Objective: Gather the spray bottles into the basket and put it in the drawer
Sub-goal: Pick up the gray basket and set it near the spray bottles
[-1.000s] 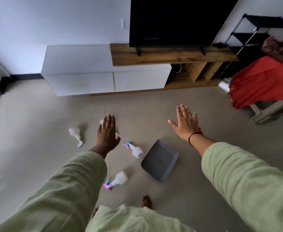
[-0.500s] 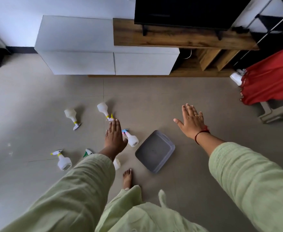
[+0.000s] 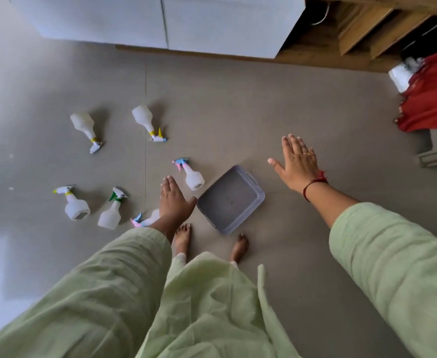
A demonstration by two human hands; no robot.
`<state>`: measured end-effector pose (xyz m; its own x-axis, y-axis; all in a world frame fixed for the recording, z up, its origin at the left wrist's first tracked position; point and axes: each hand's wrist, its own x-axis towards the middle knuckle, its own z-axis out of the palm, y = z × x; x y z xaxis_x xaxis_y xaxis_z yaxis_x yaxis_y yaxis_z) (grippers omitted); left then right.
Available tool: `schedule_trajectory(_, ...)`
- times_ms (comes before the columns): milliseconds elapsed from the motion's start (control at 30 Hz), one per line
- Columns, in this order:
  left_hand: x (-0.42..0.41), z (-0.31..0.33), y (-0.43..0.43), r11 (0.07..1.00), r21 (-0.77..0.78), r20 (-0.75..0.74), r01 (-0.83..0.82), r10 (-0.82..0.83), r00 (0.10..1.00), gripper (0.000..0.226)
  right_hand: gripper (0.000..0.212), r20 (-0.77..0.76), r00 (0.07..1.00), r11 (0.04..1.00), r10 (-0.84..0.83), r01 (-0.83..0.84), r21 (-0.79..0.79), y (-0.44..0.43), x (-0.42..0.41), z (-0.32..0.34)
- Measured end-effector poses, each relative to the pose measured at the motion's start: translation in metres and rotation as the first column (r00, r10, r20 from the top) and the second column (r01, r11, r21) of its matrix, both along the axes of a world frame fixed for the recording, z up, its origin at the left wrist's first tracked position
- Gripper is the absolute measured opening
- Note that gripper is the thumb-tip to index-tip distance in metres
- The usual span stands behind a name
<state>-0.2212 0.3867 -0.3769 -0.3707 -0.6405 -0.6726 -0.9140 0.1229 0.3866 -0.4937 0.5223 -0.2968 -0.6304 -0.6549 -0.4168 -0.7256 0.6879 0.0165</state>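
Observation:
Several white spray bottles lie scattered on the grey floor. One with a blue and pink trigger (image 3: 192, 174) lies just left of the empty grey basket (image 3: 253, 211). Another pink-triggered bottle (image 3: 145, 220) is partly hidden under my left wrist. A green-triggered bottle (image 3: 112, 211) and a yellow-collared one (image 3: 74, 204) lie to the left. Two more (image 3: 146, 122) (image 3: 85, 128) lie farther back. My left hand (image 3: 174, 202) hovers flat and empty above the floor, beside the basket's left corner. My right hand (image 3: 297, 162) is spread open, empty, above and right of the basket.
A white cabinet with drawer fronts (image 3: 165, 20) stands along the far wall, joined to a wooden shelf unit (image 3: 362, 32). A red cloth (image 3: 434, 96) hangs over a stool at the right. My bare feet (image 3: 183, 237) stand just in front of the basket.
The view has tilted further down and moved closer to the floor. More bottles have come into sight at the left. Both hands stay open and empty, lower over the bottles and basket.

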Motion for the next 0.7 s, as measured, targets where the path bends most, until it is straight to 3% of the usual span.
schedule_trajectory(500,-0.082,-0.224,0.092,0.939,0.025,0.076,-0.343,0.341,0.937,0.09,0.073,0.193,0.966,0.984,0.17,-0.177,0.018,0.026,-0.062,-0.276)
schedule_trajectory(700,-0.08,-0.302,0.129,0.915,0.044,0.252,-0.402,0.379,0.891,0.086,0.074,0.223,0.956,0.978,0.19,-0.205,0.046,0.041,-0.08,-0.368)
